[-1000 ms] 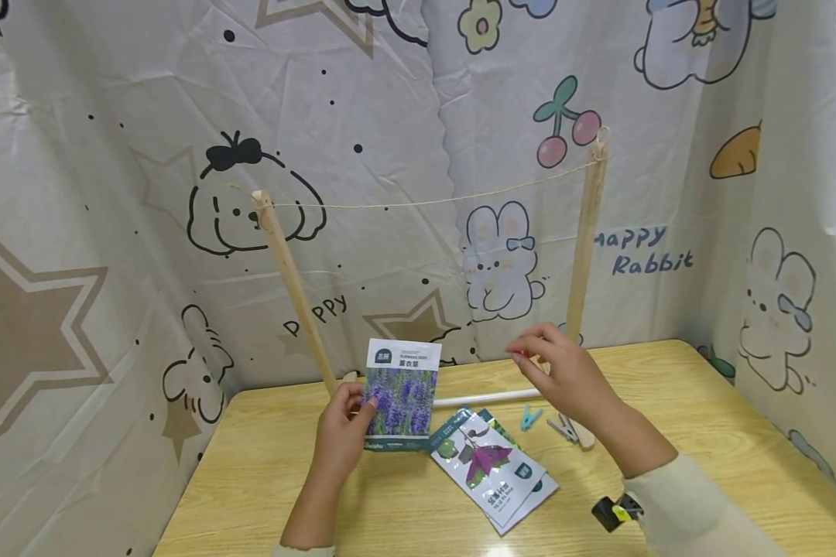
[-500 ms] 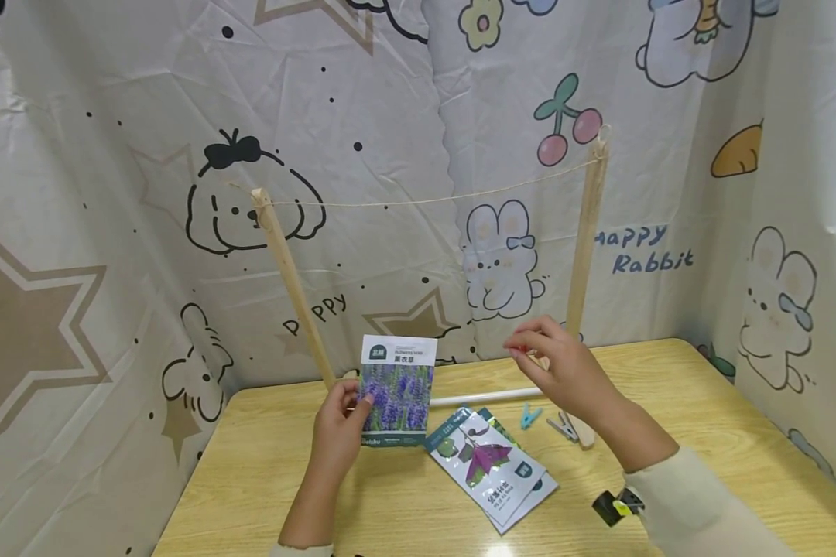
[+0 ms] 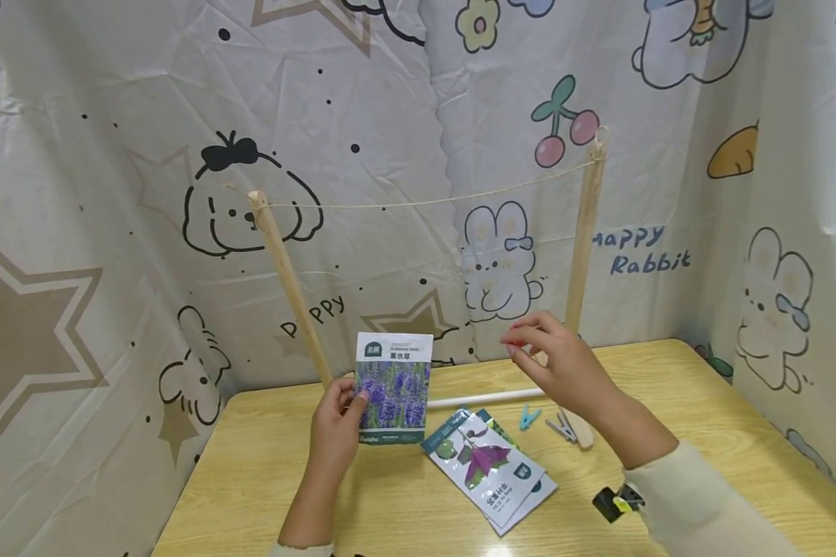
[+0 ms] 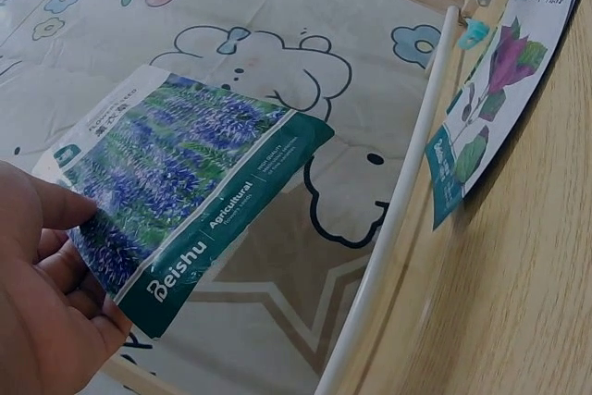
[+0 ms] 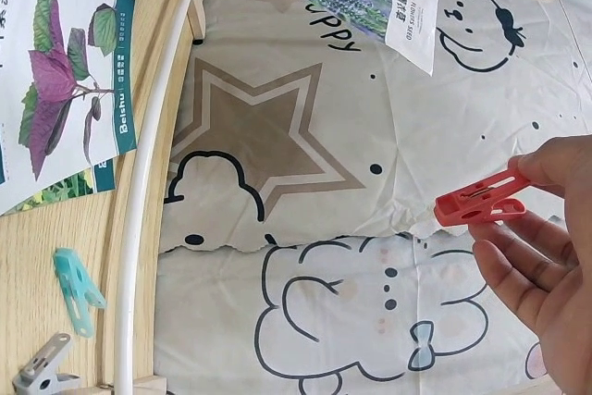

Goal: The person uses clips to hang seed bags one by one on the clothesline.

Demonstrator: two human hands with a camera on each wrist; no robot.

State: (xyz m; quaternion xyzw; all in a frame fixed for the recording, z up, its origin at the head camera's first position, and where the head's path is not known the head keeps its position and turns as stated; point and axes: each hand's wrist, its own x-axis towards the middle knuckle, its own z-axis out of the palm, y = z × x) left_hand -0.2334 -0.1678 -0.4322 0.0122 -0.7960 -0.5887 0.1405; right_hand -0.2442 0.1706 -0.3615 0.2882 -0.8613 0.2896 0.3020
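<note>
Red plastic forms the slim clothespin [image 5: 455,209] pinched in the right hand [image 3: 566,367]; the right wrist view bares its slotted body, which the head view mostly hides. Pinched in the left hand [image 3: 336,422], the glossy rectangular lavender-print seed packet [image 3: 394,402] hangs above the wood-grained tabletop [image 3: 265,472], slightly higher than a second ago. Near overlapping white-edged packets [image 3: 488,466] lie a turquoise clip [image 3: 529,418] and a grey clip [image 3: 563,428].

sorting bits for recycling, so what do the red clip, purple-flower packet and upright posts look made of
Red clip: probably plastic, slightly glossy; its colour is even and its edges look moulded.
Purple-flower packet: coated paper or plastic film, can't tell which; it is thin, printed, with a sheen.
Upright posts: likely wood, matte, judging by the pale tan colour.
</note>
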